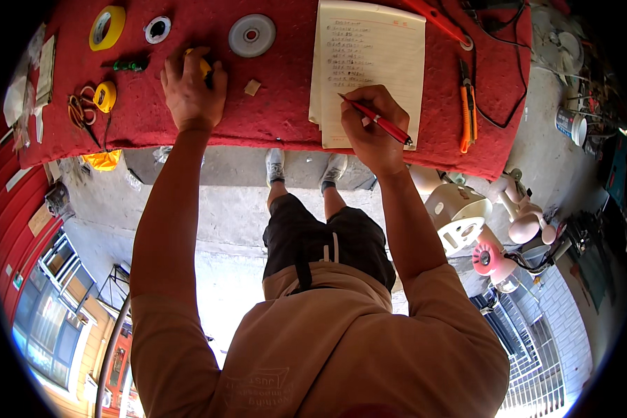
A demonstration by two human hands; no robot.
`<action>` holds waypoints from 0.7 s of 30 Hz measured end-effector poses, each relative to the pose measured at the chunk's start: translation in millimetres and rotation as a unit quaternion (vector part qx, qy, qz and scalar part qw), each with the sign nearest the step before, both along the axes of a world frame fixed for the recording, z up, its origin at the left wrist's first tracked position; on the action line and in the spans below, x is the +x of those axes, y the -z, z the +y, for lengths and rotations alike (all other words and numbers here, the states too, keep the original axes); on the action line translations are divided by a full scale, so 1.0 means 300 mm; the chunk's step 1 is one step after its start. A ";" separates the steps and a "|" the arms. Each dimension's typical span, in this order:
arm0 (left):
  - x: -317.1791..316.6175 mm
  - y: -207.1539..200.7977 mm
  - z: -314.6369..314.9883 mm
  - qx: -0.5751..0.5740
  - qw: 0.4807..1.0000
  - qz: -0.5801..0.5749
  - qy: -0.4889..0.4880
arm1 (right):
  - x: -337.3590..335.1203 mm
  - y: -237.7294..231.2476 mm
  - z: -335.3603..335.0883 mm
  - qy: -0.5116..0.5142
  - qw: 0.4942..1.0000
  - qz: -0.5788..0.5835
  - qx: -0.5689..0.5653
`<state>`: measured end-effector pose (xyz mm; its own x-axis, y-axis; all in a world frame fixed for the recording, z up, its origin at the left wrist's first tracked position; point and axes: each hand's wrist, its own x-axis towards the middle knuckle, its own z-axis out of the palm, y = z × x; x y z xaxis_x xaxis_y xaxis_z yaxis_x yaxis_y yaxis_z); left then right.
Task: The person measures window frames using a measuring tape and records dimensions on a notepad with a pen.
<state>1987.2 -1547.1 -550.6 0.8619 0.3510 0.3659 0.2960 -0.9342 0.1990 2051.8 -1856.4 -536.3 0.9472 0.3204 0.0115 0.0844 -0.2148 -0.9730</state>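
Observation:
My right hand (pixel 376 132) holds a red pen (pixel 390 129). Its tip is at the left part of a lined paper pad (pixel 397 63), just below several lines of handwriting. On the red cloth, my left hand (pixel 194 94) curls over a small yellow and black object (pixel 205 67), mostly hidden under the fingers, so its kind is unclear. A grey disc (pixel 251 35) with a centre hole lies beyond that hand, and a small tan square piece (pixel 252 87) lies to its right. Left of it is a green screwdriver (pixel 129 66).
The red-covered table (pixel 272 129) also carries yellow tape (pixel 106 28), a small white ring (pixel 157 30), a yellow tape measure (pixel 105 96), and orange-handled pliers (pixel 468 115). A black cable (pixel 514 104) runs along the right end. Fan parts (pixel 456 212) stand at the right below the table.

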 end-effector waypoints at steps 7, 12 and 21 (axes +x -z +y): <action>0.001 0.001 0.001 0.000 1.000 -0.001 0.004 | -0.007 0.025 0.026 0.032 0.999 0.004 0.004; 0.000 0.007 0.003 0.001 1.000 -0.004 0.003 | -0.004 0.048 0.027 0.036 0.999 -0.013 -0.016; 0.002 0.012 0.007 0.005 1.000 -0.012 0.005 | 0.005 0.028 0.028 0.023 0.998 -0.054 -0.038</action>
